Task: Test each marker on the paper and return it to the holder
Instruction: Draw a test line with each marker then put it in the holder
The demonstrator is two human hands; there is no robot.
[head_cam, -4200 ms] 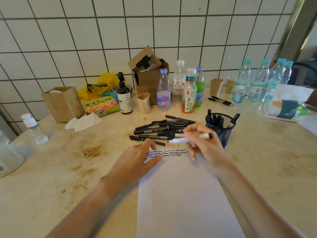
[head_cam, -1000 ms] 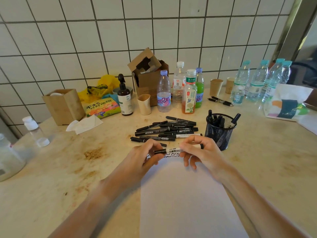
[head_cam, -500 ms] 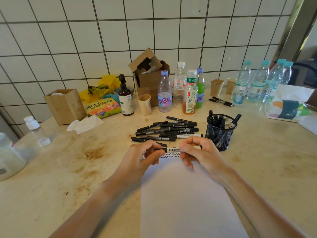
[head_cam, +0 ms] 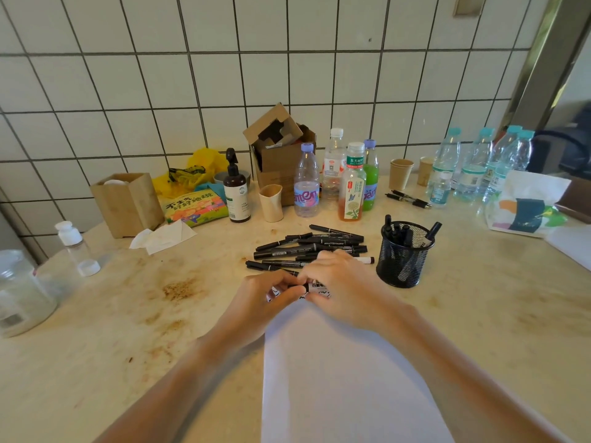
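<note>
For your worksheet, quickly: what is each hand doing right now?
Left hand: pinches the marker at its black end.
Right hand: grips the same marker's white barrel.

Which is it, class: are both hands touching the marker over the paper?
Touching: the head view shows left hand and right hand fingers pinching the marker.

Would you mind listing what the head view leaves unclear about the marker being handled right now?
- Marker: both ends hidden by the left hand and right hand, so capped or not is unclear.
- Squiggles on the paper: mostly covered by the hands.
- Marker label: too small to read.
</note>
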